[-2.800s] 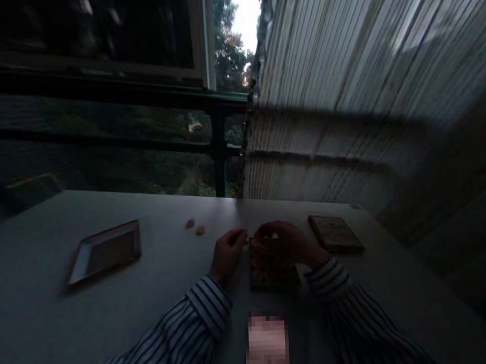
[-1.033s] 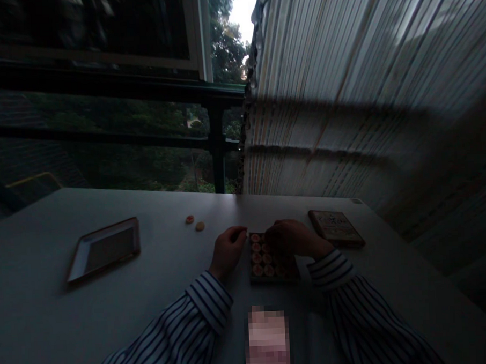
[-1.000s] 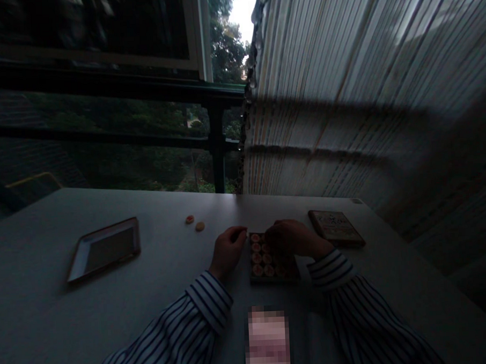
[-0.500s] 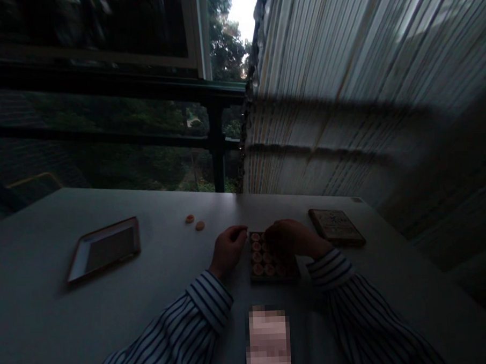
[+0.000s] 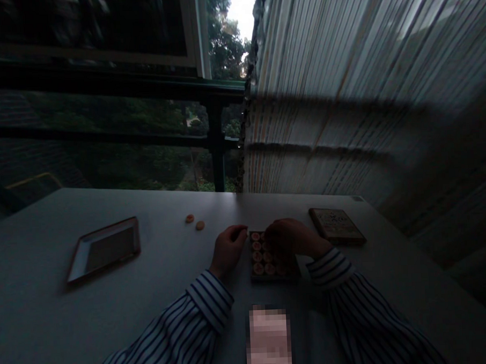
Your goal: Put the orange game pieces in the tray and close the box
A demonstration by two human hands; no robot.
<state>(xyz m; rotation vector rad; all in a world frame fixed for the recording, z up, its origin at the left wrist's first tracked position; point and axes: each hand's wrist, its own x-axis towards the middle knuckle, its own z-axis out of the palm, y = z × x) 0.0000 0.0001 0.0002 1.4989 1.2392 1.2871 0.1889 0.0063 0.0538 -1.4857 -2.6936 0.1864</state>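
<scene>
A shallow square box [image 5: 275, 279] stands on the table in front of me. Rows of round wooden game pieces [image 5: 257, 256] with reddish markings lie in it, like Chinese chess discs. At the box's upper left corner is my left hand [image 5: 228, 248], its thumb and fingers pinched together. Whether it grips the box edge or something small is too dark to tell. My right hand [image 5: 289, 236] arches over the right part of the box with fingers curled down onto the pieces. Its fingertips and what they hold are hidden.
Two loose discs [image 5: 200, 225] lie left of my hands. Farther left is an open, shallow tray-like lid [image 5: 105, 249]. A flat printed box [image 5: 336, 225] lies to the right. Beyond the white table [image 5: 168, 314] are a dark railing [image 5: 217, 135] and a striped curtain [image 5: 305, 120].
</scene>
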